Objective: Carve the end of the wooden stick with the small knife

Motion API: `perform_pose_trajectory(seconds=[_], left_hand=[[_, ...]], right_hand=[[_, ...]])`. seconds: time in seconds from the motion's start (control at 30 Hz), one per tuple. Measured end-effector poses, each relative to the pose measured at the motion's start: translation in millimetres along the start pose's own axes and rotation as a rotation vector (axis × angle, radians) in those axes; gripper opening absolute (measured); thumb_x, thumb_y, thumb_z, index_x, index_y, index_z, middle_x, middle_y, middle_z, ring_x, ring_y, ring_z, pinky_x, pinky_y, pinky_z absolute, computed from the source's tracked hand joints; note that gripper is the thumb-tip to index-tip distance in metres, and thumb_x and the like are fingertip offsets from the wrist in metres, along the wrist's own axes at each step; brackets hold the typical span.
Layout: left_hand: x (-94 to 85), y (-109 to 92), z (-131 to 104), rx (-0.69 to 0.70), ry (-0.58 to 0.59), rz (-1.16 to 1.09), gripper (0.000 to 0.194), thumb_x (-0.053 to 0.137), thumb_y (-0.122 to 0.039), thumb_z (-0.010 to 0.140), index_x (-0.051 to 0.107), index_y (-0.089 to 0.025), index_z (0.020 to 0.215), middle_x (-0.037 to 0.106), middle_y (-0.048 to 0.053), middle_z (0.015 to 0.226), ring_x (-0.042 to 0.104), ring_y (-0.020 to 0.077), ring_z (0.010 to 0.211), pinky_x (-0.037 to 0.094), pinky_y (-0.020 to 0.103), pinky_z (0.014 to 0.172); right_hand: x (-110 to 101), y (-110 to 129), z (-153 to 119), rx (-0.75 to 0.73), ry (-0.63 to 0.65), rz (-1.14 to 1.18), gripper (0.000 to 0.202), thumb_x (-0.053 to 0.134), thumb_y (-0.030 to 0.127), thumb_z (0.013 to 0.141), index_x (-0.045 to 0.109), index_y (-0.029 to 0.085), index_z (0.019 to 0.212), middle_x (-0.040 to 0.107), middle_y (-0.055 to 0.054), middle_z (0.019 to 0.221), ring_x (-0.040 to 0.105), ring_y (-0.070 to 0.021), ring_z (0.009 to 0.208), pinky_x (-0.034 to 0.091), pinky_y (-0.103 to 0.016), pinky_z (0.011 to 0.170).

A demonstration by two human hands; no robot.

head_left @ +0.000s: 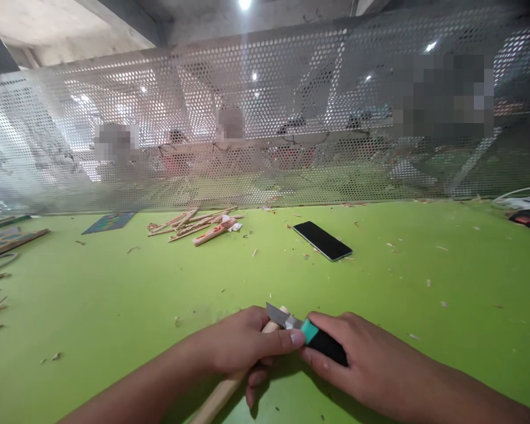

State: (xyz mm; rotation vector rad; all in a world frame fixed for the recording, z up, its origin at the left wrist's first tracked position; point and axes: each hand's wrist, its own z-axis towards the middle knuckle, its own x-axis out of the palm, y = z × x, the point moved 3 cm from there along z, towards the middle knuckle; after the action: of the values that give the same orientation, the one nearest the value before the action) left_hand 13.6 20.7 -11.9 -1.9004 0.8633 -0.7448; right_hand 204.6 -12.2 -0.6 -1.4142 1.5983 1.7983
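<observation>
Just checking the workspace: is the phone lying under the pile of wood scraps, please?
No, the phone lies bare on the green table, apart from the wood scraps.

On the table [115, 306]: left hand [241, 347] & right hand [357, 359] at near edge, centre, touching, w/ stick [223, 391] in left, knife [307, 331] in right, blade on stick tip. Phone [322, 240] behind hands, slightly right. Pile of wood scraps [196, 227] behind-left of phone, near mesh screen [265, 129] along table's far edge.

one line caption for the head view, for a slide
Left hand grips a wooden stick while right hand holds a teal-handled knife against it, over a green table.
</observation>
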Motion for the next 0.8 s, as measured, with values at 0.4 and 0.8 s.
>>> perform_pose_trajectory(seconds=[0.4,0.8], left_hand=[[-3.3,5.0,-0.1,-0.043,-0.023,-0.005,0.048,0.076,-0.061,0.081,0.049,-0.021,0.086,0.043,-0.011,0.051,0.045,0.0069,0.038,0.046,0.018,0.037],[-3.5,3.1,-1.2,-0.040,-0.034,0.016,0.046,0.075,-0.058,0.082,0.051,-0.021,0.094,0.045,-0.011,0.057,0.045,0.0058,0.040,0.044,0.017,0.037]], right_hand=[[-1.8,0.3,2.0,0.033,-0.032,-0.019,0.032,0.051,0.051,0.100,0.061,0.022,0.090,0.067,-0.004,0.078,0.060,-0.0209,0.069,0.031,-0.029,0.059],[-5.7,-0.9,4.0,0.049,-0.026,-0.002,0.037,0.049,0.054,0.101,0.062,0.022,0.089,0.068,-0.005,0.079,0.062,-0.0216,0.071,0.036,-0.029,0.062]])
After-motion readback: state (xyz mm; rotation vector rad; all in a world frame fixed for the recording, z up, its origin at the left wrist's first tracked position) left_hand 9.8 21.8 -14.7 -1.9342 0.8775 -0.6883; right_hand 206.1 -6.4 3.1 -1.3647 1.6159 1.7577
